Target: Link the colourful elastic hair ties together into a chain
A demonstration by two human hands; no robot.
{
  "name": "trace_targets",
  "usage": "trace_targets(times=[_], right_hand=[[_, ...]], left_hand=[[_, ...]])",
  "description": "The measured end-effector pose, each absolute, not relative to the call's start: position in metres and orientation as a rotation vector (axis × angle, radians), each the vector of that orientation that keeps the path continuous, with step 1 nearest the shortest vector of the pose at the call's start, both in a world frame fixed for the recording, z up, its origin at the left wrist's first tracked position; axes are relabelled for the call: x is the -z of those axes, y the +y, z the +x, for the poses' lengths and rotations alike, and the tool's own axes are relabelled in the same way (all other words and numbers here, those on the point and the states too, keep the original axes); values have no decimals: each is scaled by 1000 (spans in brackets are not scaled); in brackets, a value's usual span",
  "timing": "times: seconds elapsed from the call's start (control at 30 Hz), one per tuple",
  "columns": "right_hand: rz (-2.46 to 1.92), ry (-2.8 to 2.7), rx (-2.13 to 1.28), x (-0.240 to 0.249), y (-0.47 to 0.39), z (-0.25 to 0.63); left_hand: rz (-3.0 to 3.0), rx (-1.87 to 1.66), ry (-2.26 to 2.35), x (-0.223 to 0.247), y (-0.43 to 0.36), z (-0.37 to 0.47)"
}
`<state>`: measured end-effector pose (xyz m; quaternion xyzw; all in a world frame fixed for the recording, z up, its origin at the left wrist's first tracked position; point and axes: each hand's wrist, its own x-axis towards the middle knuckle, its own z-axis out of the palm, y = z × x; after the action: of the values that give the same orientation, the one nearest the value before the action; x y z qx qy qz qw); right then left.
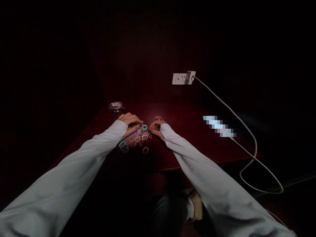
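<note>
Dead centre of the frame, on a dark red wooden table [187, 131], both hands are working a heap of small coloured hair elastics [135, 137]. Room's really dim, so take the fine detail with a pinch of salt.

The left hand [129, 121] is curled over the upper left of the pile, fingers bent down onto something dark I can't make out, so I can't tell if it's actually gripping anything. The right hand [157, 127] sits just right of the pile with fingertips pinched close together near a teal band; whether one's held between them, can't tell either. A little clump of pink bands [158, 117] lies just above that hand, and a round lidded container [116, 106] is up and left of the left hand.

If you're picking these out one at a time, I'd say pinch lightly and lift straight up so neighbours don't drag along.

Room-wise: the table's near edge [170, 168] is close below the pile, and one stray pink band [145, 150] is already nearest it. Right half of the table is mostly open, apart from a white charging cable [247, 131] running from a wall socket [184, 78] at upper right, down over the edge.
</note>
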<state>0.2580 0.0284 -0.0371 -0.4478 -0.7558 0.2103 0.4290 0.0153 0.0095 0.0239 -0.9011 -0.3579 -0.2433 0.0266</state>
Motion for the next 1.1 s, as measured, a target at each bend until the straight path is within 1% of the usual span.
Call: trace_targets(times=[0.37,0.7,1.1], right_hand=[[-1313,-2034,-392,39,26,257],[-1097,-2005,-459,30,15,262],[-1064,-1946,-527,24,16,258]], left_hand=[[-2783,721,-1092,-21,12,15],[-2819,743,-1091,-23,9,17],[-2904,718,-997,-26,5,21]])
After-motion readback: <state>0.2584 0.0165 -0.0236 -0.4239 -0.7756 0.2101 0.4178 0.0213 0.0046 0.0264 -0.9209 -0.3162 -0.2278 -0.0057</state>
